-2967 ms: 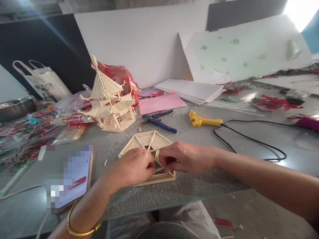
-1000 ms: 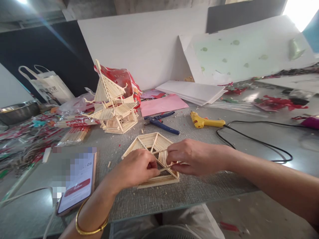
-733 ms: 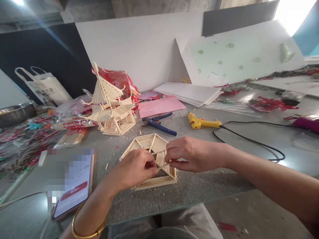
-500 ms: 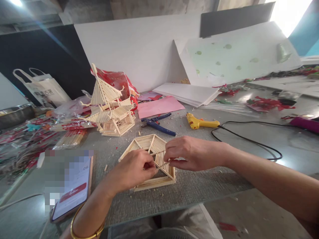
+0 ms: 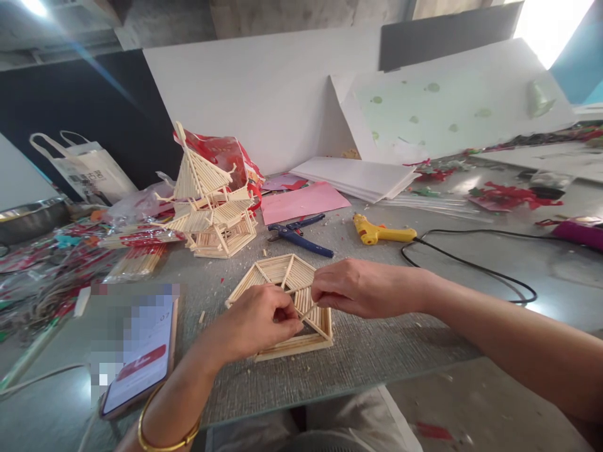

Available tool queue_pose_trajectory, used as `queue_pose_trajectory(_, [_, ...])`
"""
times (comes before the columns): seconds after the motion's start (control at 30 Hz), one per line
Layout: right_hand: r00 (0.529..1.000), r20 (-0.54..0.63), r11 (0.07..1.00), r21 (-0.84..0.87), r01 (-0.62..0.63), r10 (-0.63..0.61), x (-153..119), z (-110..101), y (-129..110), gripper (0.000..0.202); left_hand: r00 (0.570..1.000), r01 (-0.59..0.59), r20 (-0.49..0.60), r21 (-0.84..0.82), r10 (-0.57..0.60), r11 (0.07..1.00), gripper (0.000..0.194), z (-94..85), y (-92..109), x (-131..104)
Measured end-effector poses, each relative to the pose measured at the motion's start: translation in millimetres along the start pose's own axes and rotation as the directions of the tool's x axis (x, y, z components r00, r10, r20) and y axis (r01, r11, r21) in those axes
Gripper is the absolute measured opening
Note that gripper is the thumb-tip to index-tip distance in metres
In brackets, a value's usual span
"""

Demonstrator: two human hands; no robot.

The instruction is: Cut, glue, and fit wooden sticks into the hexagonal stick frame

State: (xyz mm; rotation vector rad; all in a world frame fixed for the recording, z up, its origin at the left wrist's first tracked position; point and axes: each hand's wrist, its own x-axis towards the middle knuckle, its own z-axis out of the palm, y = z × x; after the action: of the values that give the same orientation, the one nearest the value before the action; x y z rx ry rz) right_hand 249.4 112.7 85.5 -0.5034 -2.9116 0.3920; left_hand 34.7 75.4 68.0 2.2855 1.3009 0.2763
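A flat many-sided frame of thin wooden sticks (image 5: pixel 287 271) lies on the table in front of me, its far segments filled with rows of sticks. Over its near part, my left hand (image 5: pixel 261 317) pinches one end of a short wooden stick (image 5: pixel 308 312). My right hand (image 5: pixel 346 289) comes from the right, fingers closed on the stick's other end. The stick slants just above an open segment of the frame; whether it touches the frame I cannot tell. Both hands cover parts of the frame.
Behind the frame lie blue-handled pliers (image 5: pixel 301 238) and a yellow glue gun (image 5: pixel 384 232) with a black cord. A stick-built pagoda model (image 5: pixel 214 213) stands back left. A phone (image 5: pixel 139 364) lies left, near packs of sticks (image 5: pixel 136 260). Pink paper (image 5: pixel 306 204) is farther back.
The stick between my hands is angled more steeply, with its right end raised. My left hand has shifted slightly right. The whole view has moved a little.
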Motion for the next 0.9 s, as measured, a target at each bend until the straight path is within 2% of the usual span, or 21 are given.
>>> queue_pose_trajectory(0.17, [1.0, -0.003, 1.0, -0.006, 0.0, 0.0, -0.4, 0.2, -1.2, 0.011, 1.0, -0.009, -0.016, 0.028, 0.01, 1.0, 0.02, -1.1, -1.8, -0.1])
queue_pose_trajectory(0.33, [0.999, 0.044, 0.999, -0.036, -0.011, 0.013, -0.7, 1.3, -2.1, 0.01, 0.999, -0.036, 0.011, 0.07, 0.035, 0.997, 0.022, -0.2, -4.7, 1.6])
queue_pose_trajectory(0.6, [0.987, 0.154, 0.99, -0.138, -0.019, 0.041, 2.2, -0.5, -5.0, 0.022, 0.998, -0.039, 0.04, 0.032, 0.038, 0.999, 0.021, -2.5, -3.1, -0.3])
queue_pose_trajectory(0.9, [0.995, 0.072, 0.998, 0.027, -0.065, 0.062, 1.7, 3.4, -2.8, 0.012, 0.998, -0.013, 0.068, -0.012, 0.014, 1.0, 0.019, -4.4, -9.5, 0.2])
